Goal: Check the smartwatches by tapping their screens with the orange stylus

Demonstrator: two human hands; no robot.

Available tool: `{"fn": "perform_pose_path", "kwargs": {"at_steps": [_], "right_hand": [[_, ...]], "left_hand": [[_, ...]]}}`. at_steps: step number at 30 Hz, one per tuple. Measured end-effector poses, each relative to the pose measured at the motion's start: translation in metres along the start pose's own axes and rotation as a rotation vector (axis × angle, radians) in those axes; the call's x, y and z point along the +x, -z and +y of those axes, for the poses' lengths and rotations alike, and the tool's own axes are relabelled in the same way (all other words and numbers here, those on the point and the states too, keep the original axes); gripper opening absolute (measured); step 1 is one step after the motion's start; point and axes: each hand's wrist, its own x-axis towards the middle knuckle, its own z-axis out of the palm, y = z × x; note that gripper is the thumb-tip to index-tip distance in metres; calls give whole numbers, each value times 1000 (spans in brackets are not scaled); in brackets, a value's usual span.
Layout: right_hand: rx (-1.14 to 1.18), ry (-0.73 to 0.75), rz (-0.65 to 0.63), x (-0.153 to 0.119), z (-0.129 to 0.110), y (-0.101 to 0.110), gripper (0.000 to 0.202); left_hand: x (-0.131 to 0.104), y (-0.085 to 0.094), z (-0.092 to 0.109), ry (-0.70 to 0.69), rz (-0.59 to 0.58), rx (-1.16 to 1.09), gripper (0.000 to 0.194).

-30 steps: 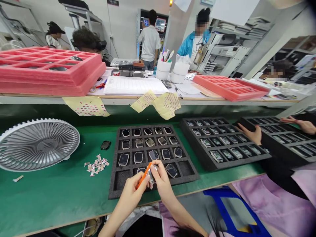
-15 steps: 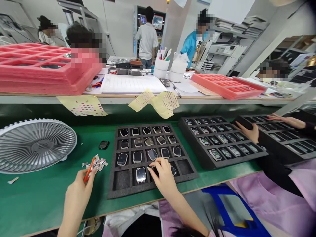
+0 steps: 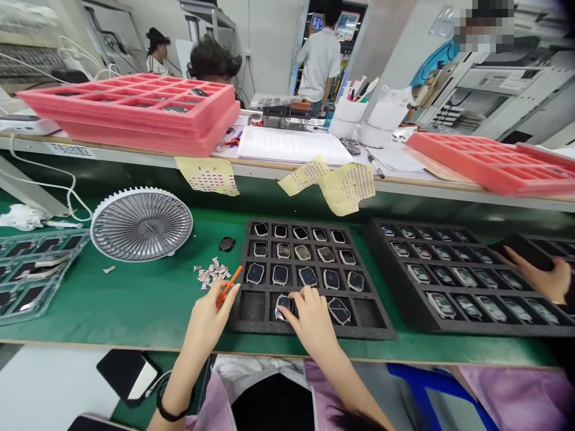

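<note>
your left hand point(image 3: 207, 312): closed on orange stick point(image 3: 230, 286), pinched, slanted. your right hand point(image 3: 314, 317): thumb and fingertips touching right side of watch point(image 3: 283, 304); can't tell if gripping. watch: rounded-rectangular, dark glossy face, pale metallic frame, bright silvery patch near bottom. sits in black foam tray point(image 3: 314, 329), front row, second compartment from left. more watches in rows behind, similar dark faces and pale frames. pale slips point(image 3: 213, 274) piled left of tray, dark square piece point(image 3: 227, 243) behind them, round fan point(image 3: 150, 227) farther left. second foam tray point(image 3: 431, 263) to the right, co-worker's hand point(image 3: 541, 278) beyond.
</note>
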Motion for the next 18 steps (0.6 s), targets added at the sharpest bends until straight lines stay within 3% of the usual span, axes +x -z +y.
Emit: {"fn": "perform_pose_path", "kwargs": {"at_steps": [6, 10, 15, 18], "right_hand": [[422, -18, -78, 4, -1, 8, 17], [850, -135, -205, 7, 0, 12, 11], [1563, -418, -67, 19, 8, 24, 30], [1824, -547, -23, 26, 8, 31, 31]], "left_hand": [[-5, -7, 8, -31, -146, -156, 36], [-9, -14, 14, -59, -281, -336, 39], [-16, -30, 31, -69, -539, -557, 38], [-20, -40, 40, -72, -624, -615, 37]]}}
